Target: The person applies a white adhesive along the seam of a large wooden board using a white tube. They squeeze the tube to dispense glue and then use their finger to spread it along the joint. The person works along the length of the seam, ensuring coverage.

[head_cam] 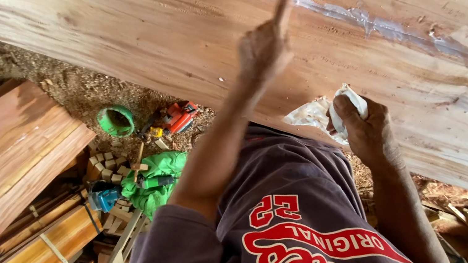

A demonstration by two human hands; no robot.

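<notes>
Pressing one extended finger into the wet filler seam (353,15) on the slab (137,34), the left hand (264,51) keeps its other fingers curled. Right hand (368,129), at 4 o'clock, pinches a rag (316,113). Too much pressure could smear filler beyond the crack.

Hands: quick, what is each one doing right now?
Left hand: holding nothing, one finger stretched out onto the glossy filler line on the big wooden slab.
Right hand: closed on a crumpled white bag.
</notes>
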